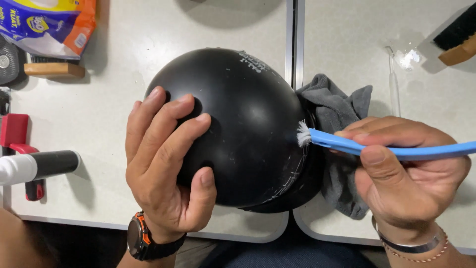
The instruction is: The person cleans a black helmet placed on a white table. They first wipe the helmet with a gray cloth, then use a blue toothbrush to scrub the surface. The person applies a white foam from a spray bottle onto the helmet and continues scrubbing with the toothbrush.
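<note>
A round black helmet-like shell [248,119] sits dome up over the seam between two pale tables. My left hand [166,164] grips its left side, fingers spread over the dome and thumb low on the front. My right hand [406,173] holds a blue toothbrush [377,146] by its handle. The brush's white bristles touch the shell's right edge. A grey cloth [337,109] lies bunched under and behind the shell's right side, partly hidden by my right hand.
At left lie a wooden-backed brush [54,69], a colourful plastic package [49,25], a red tool [17,139] and a black-and-white tube [39,166]. At top right are a second wooden brush [458,37] and a clear plastic piece [401,64]. A gap splits the tables [294,34].
</note>
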